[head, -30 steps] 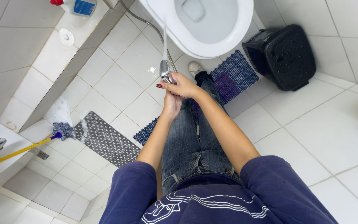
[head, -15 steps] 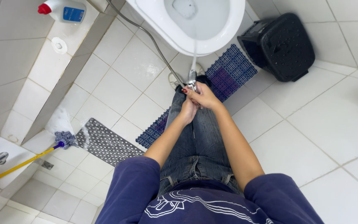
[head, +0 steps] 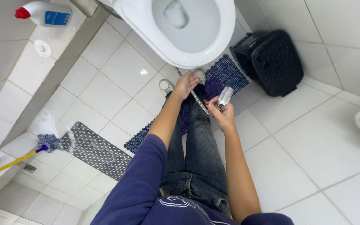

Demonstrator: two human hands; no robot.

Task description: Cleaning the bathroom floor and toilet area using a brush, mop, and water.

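Chrome catches the light on the small metal spray head [head: 224, 97] that my right hand [head: 221, 113] has wrapped in a closed grip, nozzle end poking up past my fingers, above my jeans and near the front rim of the white ceramic toilet bowl [head: 230, 29]. My left hand [head: 185, 85] is half curled, palm down, fingers loosely bent around the ribbed silver flexible hose [head: 198, 101] that runs between the two hands; how firmly it pinches I cannot tell.

I judge the spray head rigid, fairly light, and slick when wet, so the body below the nozzle is the place to grip, thumb free for the trigger. The hose looks bendy but springy, likely to twist or tug back, best guided close to the head rather than far along its length.

Below lie a purple perforated plastic mat [head: 226, 75] and, just beside the bowl, a black plastic waste bin [head: 271, 60].
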